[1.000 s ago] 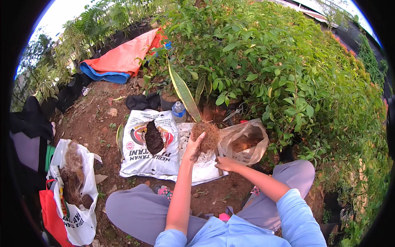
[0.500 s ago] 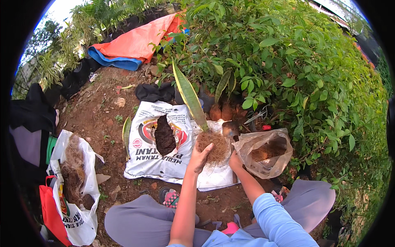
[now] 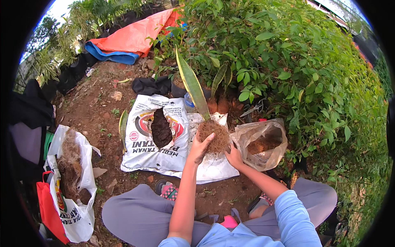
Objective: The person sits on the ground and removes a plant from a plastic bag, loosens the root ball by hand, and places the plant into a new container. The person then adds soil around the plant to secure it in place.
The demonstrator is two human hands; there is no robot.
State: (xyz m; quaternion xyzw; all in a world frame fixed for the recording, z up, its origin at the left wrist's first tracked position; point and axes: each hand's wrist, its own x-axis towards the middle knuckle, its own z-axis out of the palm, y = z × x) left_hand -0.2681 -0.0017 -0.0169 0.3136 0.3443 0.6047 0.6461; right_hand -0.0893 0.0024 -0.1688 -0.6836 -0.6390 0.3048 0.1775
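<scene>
A snake plant leaf (image 3: 192, 84), green with yellow edges, rises upright from a ball of brown fibre (image 3: 214, 138). My left hand (image 3: 199, 150) is closed round the left and lower side of this ball, thumb across its front. At the ball's lower right edge, my right hand (image 3: 234, 157) has its fingers drawn together against the fibre; their tips are partly hidden. Just right of that hand stands a clear plastic bag (image 3: 276, 158) with reddish-brown loose material inside. Beneath the ball lies a white sack (image 3: 205, 175).
A printed white sack (image 3: 135, 160), torn to show dark soil, lies left of centre. Another white bag (image 3: 88, 181) holds brown fibre at far left, by a red bag (image 3: 49, 210). Dense shrubs (image 3: 304, 70) border the right. An orange tarp (image 3: 131, 35) lies behind.
My right hand has moved left from the plastic bag's edge to the fibre ball. A brown tool-like shape beside that hand no longer shows. My left hand keeps its hold.
</scene>
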